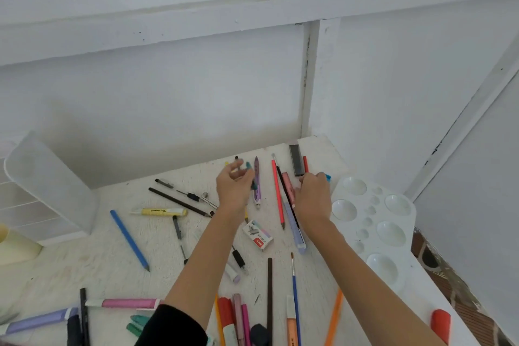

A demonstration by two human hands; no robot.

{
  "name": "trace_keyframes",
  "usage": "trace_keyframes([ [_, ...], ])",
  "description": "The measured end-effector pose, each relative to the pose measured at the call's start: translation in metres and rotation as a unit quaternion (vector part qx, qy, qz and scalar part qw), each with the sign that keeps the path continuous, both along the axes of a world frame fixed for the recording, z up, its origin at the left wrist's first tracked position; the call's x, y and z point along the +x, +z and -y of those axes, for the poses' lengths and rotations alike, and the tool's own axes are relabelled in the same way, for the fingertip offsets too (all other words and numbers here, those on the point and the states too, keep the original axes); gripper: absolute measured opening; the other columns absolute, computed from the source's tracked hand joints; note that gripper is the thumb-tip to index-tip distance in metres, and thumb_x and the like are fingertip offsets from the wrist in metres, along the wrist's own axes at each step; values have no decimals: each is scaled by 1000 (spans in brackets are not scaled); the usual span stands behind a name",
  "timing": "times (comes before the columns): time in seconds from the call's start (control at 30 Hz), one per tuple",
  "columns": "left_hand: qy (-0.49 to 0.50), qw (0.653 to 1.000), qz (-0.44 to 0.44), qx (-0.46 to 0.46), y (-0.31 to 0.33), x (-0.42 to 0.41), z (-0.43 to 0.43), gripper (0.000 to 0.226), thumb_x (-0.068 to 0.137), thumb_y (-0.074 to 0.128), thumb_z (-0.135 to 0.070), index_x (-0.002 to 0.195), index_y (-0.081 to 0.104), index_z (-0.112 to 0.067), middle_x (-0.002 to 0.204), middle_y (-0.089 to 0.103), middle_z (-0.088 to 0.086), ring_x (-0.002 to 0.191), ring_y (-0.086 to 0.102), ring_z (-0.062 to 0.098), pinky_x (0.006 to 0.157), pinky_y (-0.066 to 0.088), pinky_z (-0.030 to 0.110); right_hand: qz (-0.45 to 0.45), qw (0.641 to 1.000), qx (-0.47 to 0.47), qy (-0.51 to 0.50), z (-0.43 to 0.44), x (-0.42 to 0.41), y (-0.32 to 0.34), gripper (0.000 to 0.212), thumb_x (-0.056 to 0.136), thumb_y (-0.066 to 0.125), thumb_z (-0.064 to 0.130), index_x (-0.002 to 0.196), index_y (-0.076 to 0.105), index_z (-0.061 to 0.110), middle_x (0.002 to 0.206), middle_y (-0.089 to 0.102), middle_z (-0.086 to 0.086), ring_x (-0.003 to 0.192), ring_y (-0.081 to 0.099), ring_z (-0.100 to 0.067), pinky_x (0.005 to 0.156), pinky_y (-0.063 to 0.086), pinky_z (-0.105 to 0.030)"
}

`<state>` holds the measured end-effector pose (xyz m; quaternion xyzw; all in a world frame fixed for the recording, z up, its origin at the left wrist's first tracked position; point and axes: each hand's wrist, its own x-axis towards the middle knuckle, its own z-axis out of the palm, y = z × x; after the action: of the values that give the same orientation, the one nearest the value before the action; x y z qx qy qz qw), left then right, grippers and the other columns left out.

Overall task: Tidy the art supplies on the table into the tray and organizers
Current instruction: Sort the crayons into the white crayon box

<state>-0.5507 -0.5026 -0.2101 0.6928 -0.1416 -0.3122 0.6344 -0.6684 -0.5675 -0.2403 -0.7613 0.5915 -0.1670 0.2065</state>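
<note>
only print i can actually read is "staples" on the little cardboard staples box (257,234), sitting skewed mid-table between the two forearms. the yellow highlighter (160,211) has black lettering, but it's too small to make out; it lies roughly left-right. the table (70,275) is white with a rough, scratchy painted surface.

left hand (234,185) is over the far middle, fingers curled round a small bunch with a teal-capped pen (248,165) in it, ends poking away toward the wall. it's blurry, so i can't count them. right hand (313,194) is just beside the white plastic palette (407,222) with its round wells. the back of the hand is up and the fingers curl down on a blue-ended pen (327,176), with only the blue end showing.

loose stuff: the blue pencil (129,239) runs diagonal, point toward the near right. the coral pencil (278,194) runs near-far, point toward me. a frosted plastic organizer (47,185) stands at the far left.
</note>
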Motion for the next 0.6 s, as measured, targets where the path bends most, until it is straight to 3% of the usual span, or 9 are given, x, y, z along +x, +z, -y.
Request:
trace_keyframes([
  [0.13,-46,993,-111,-12,1,-17,-7,34,86,60,0,118,59,-12,92,65,11,73,55,15,76,52,32,-3,1000,3,-7,0,4,2,25,91,58,8,114,49,5,115,53,-15,102,54,-22,85,49,-26],
  [0.23,-55,987,-149,-24,2,-20,-21,32,87,58,-1,117,60,-12,92,64,12,75,56,14,83,54,35,98,994,40,-36,-6,3,8,28,88,62,9,113,52,4,104,61,-16,88,62,-25,75,54,-32],
  [0.33,-56,981,-177,-50,9,-13,-40,32,89,54,2,118,58,-10,87,63,9,76,60,15,67,56,24,197,977,65,-53,-24,-1,15,37,81,70,11,115,56,6,89,66,-10,72,61,-15,56,44,-16],
  [0.43,-53,979,-184,-66,16,-5,-63,29,91,52,0,118,60,-7,88,62,8,75,62,13,59,53,21,261,957,110,-58,-47,-2,25,40,76,73,13,114,60,10,97,66,-4,73,58,-10,58,40,-13],
  [0.5,-58,979,-185,-68,21,-2,-83,27,91,53,-1,116,60,-7,91,62,10,73,62,11,55,52,18,326,927,178,-49,-67,-1,33,36,79,72,16,114,63,12,101,65,-4,72,58,-10,67,50,-20],
  [0.6,-72,979,-178,-69,25,0,-118,29,91,53,-1,119,58,-7,90,61,11,73,59,11,56,51,18,419,859,293,-18,-107,0,46,29,82,67,8,110,64,16,79,67,-8,60,59,-12,63,56,-24],
])
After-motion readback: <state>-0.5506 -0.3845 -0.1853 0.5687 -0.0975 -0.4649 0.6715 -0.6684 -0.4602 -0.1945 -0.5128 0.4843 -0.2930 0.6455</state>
